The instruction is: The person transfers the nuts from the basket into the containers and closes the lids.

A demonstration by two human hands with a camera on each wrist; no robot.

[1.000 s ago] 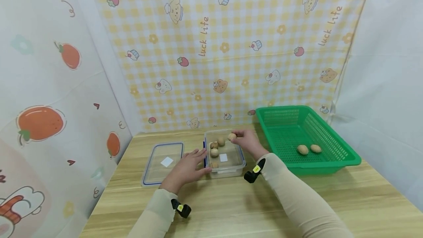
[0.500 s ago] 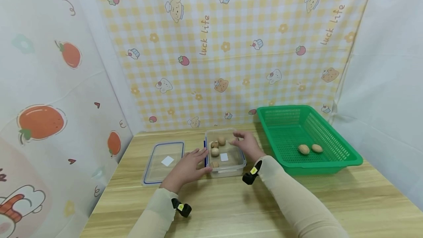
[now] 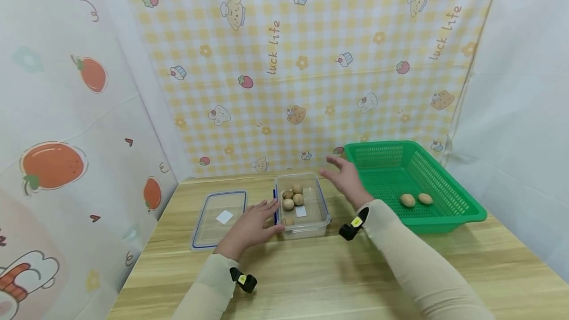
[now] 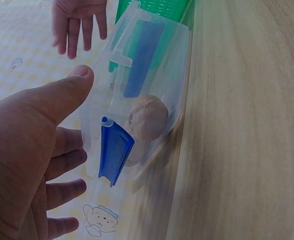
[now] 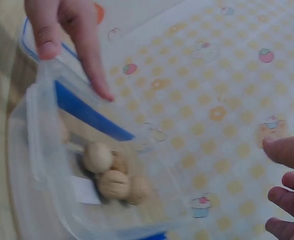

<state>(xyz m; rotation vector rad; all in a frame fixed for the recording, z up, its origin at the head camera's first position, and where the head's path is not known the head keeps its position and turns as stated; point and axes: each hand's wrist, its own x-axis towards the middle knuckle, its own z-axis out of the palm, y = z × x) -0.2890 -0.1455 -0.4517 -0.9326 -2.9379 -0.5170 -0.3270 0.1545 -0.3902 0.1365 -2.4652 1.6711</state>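
A clear plastic food box [image 3: 316, 214] with blue clips stands on the table. Inside lie several walnuts [image 3: 299, 199], mostly clustered toward its back left, with one near the front left corner. My left hand [image 3: 255, 223] is at the box's left side, fingers extended and fingertips at the rim; in the left wrist view a blue clip [image 4: 116, 152] hangs beside the fingers. My right hand [image 3: 345, 179] is in the air between the box and the green basket [image 3: 380, 181], fingers spread and holding nothing. Two walnuts [image 3: 407, 200] lie in the basket.
The box's lid [image 3: 209, 231], clear with a blue seal, lies flat left of the box, partly behind my left hand. A patterned cloth [image 3: 284, 88] hangs behind the wooden table [image 3: 306, 275]. White sheets flank both sides.
My right hand has lowered a walnut into the box, let it go, and moved up and right toward the basket. The left hand has stayed at the box's side.
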